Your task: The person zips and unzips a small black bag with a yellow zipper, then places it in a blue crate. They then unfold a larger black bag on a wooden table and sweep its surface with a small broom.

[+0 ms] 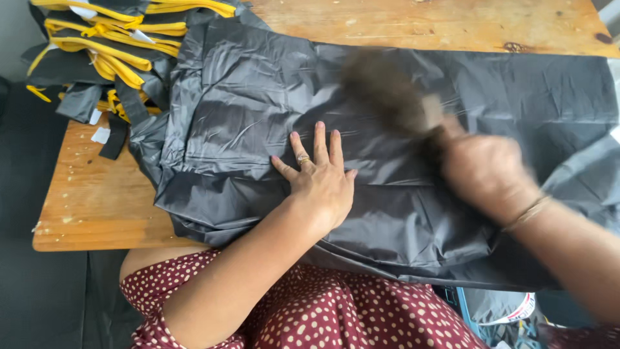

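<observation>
On the wooden surface (97, 207), the left hand (321, 183), fingers spread flat, pins a crinkled dark grey fabric sheet (258, 110) taut while the blurred right hand (484, 174), fingers clamped, sweeps a brown brush (387, 90) above it.

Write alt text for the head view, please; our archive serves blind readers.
A person's left hand presses flat on dark grey fabric spread over a wooden table, while the blurred right hand sweeps a brush across it. A stack of black pieces with yellow trim sits at the far left corner.
</observation>
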